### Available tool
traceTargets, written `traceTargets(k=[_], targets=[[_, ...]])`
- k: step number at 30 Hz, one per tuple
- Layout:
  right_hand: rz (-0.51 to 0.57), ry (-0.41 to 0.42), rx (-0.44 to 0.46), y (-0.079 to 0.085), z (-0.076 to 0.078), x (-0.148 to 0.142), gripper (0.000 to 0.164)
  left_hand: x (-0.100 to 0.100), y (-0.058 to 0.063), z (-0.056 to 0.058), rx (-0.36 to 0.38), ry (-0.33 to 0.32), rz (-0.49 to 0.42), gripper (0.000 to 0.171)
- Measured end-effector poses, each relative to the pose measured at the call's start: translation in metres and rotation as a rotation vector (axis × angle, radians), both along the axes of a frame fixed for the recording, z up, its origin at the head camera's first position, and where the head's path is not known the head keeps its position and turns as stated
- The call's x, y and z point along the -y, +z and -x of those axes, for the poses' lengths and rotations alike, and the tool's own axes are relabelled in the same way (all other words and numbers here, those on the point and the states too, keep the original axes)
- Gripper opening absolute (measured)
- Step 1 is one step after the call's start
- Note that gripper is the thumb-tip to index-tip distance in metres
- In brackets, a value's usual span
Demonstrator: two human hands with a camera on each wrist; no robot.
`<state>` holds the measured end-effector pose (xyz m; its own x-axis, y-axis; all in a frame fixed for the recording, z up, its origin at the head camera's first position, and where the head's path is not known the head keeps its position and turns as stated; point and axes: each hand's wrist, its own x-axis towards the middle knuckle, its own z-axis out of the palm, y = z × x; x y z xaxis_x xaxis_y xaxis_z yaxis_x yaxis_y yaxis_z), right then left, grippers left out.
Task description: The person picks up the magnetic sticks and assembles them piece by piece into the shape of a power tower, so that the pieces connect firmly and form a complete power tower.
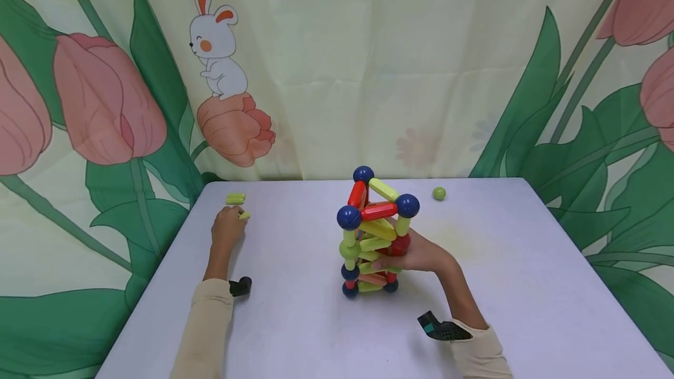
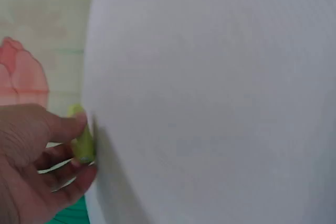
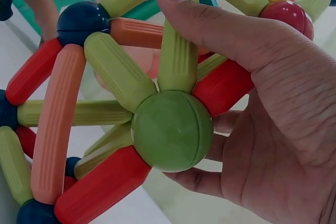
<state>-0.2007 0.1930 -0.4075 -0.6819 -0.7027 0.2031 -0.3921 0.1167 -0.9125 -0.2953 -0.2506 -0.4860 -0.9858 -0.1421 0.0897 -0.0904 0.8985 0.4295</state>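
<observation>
A tower of magnetic sticks and balls (image 1: 375,244) stands upright on the table, with blue balls at its top and base. My right hand (image 1: 421,250) grips it from the right at mid-height. In the right wrist view, the thumb (image 3: 220,22) lies over a yellow-green stick near a green ball (image 3: 172,130), and the fingers go behind the frame. At the table's far left, my left hand (image 1: 229,228) pinches a yellow-green magnetic stick (image 2: 83,142) between thumb and fingers, close to the tabletop. More yellow-green sticks (image 1: 235,198) lie just beyond that hand.
A single green ball (image 1: 439,193) sits near the back edge of the white table (image 1: 295,320), right of the tower. Behind the table hangs a curtain (image 1: 337,75) printed with tulips and a rabbit.
</observation>
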Motion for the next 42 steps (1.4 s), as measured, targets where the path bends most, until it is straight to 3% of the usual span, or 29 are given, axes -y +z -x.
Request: traceTargets(k=[3,8,15,19,23,27,35,42], targets=[[-0.028,-0.010,0.005,-0.001,0.001,-0.001,0.066,-0.010,0.011,0.004,0.053,-0.027,-0.170,0.032],[-0.124,-0.015,0.043,-0.005,0.003,-0.005,0.065,-0.049,0.044,0.000,0.037,-0.126,-0.408,0.039],[-0.151,-0.003,0.028,-0.009,0.004,-0.008,0.065,-0.127,0.122,-0.035,-0.021,-0.388,-0.878,0.040],[-0.170,-0.019,0.018,-0.007,0.005,-0.008,0.063,-0.166,0.160,-0.051,-0.132,-0.537,-1.021,0.035],[-0.195,-0.041,0.042,-0.008,0.004,-0.009,0.064,-0.197,0.181,-0.057,-0.237,-0.664,-1.066,0.030],[-0.217,-0.054,0.051,-0.011,0.002,-0.010,0.064,-0.214,0.187,-0.058,-0.268,-0.741,-1.078,0.028],[-0.236,-0.078,0.032,-0.011,-0.001,-0.016,0.063,-0.225,0.186,-0.055,-0.291,-0.743,-0.951,0.030],[-0.235,-0.082,0.022,-0.012,0.003,-0.017,0.067,-0.231,0.189,-0.051,-0.366,-0.698,-0.709,0.031]])
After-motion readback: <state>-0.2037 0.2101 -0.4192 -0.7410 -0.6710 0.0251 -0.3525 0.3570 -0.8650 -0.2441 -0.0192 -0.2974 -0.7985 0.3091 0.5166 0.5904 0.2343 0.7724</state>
